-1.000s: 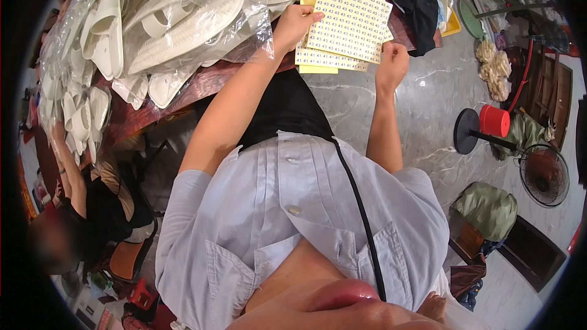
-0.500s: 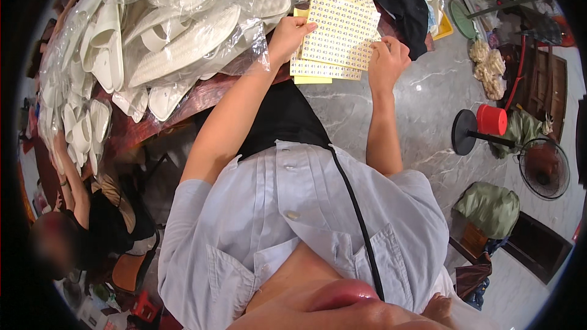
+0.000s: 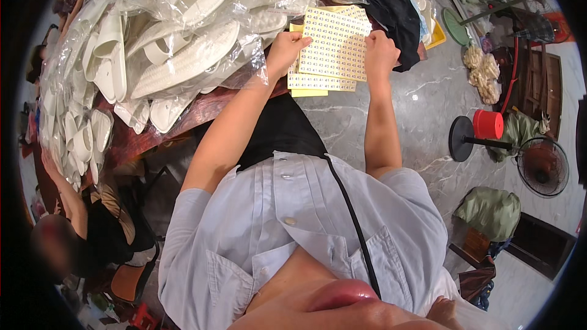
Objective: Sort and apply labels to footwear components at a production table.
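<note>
A pale yellow sheet of small printed stickers (image 3: 333, 46) lies between my two hands, on top of several more sheets. Beneath it the lower sticker sheets (image 3: 321, 83) stick out toward me. My left hand (image 3: 286, 52) pinches the top sheet's left edge between thumb and fingers. At its right edge my right hand (image 3: 381, 54) has its fingertips closed on the sheet; whether a single sticker is between them is too small to see. Left of my left hand, white slippers (image 3: 186, 61) in clear plastic bags are heaped on the dark red table (image 3: 137, 136).
Dark cloth (image 3: 391, 15) and a yellow tray (image 3: 437, 35) lie beyond my right hand. A black-based stand fan (image 3: 542, 168) and a red bucket (image 3: 488, 124) are on the floor at right. At far left, another person's arm (image 3: 72, 198) reaches to the slippers.
My right hand has shifted slightly left and up, closer along the sheet's right edge. The sheets sit a little lower in view. My left hand keeps its pinch.
</note>
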The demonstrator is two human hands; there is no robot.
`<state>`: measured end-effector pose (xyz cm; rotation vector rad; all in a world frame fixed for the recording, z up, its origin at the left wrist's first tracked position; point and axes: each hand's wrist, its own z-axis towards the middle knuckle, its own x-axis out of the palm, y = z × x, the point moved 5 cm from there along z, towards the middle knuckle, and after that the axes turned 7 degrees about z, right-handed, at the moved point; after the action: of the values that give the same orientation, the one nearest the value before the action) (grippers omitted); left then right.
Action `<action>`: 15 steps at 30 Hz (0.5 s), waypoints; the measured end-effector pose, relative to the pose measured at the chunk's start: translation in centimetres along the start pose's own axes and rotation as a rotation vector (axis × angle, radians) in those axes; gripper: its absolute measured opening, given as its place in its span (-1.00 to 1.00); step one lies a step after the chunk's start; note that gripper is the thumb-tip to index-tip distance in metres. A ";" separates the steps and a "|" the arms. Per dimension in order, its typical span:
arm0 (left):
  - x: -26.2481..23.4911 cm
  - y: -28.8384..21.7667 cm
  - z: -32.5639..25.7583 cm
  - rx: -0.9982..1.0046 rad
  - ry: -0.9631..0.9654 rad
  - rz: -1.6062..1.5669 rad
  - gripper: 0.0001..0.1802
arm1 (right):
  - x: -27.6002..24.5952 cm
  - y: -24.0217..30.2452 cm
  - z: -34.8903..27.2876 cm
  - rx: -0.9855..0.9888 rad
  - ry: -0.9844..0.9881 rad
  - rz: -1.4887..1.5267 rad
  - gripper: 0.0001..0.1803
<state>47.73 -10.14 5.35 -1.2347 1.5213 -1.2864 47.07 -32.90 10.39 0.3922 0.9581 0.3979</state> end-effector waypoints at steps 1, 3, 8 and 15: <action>0.2 0.0 -0.2 -0.007 -0.011 -0.003 -0.73 | -0.1 -0.8 0.0 0.063 -0.052 0.071 -0.83; -0.2 0.2 -0.2 -0.012 -0.032 -0.004 -0.74 | -0.1 -1.7 -0.3 0.210 -0.041 0.255 -0.86; 0.0 0.0 -0.1 -0.017 -0.044 0.009 -0.74 | 0.4 -3.1 -0.8 0.425 -0.100 0.463 -0.89; -0.1 0.3 -0.1 0.025 -0.119 -0.017 -0.78 | -1.3 -2.8 -0.7 0.448 -0.220 0.363 -0.91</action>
<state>47.57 -10.03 5.03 -1.2875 1.4091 -1.2177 46.29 -35.84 9.57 1.0065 0.7544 0.4556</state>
